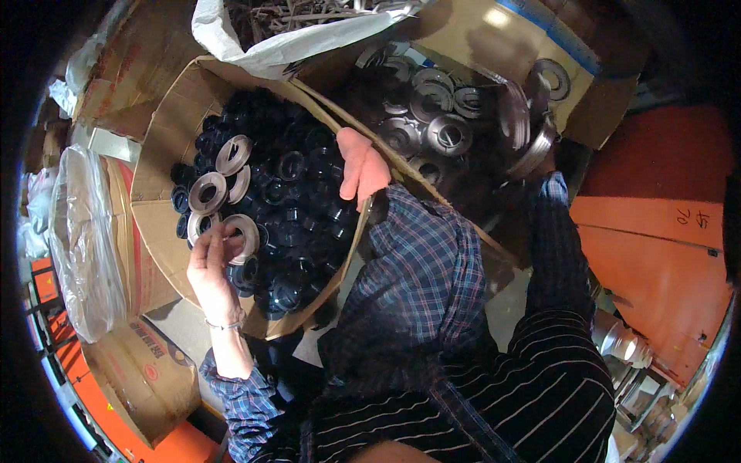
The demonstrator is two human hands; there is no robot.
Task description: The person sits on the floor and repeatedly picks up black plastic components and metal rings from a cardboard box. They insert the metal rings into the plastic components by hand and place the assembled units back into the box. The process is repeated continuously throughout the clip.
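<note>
My left hand [212, 270] is over the left carton [160, 166], its fingers closed on the edge of a grey flanged ring [252, 234]. Beside it several similar grey rings [207, 193] lie on a heap of small black glossy ring-shaped parts [297, 220]. On the far right, my right hand [546, 163] reaches over the second carton with its fingers around a short stack of grey rings [532, 157]; the rings cover most of that hand. More grey rings [448, 135] lie loose and tilted inside the second carton.
A pink glove [361, 166] hangs over the left carton's rim. A white sack [278, 58] with thin brown scraps stands at the far side. An orange metal cabinet [644, 255] is on the right. A plastic-wrapped carton [89, 239] and a brown carton [147, 378] stand on the left.
</note>
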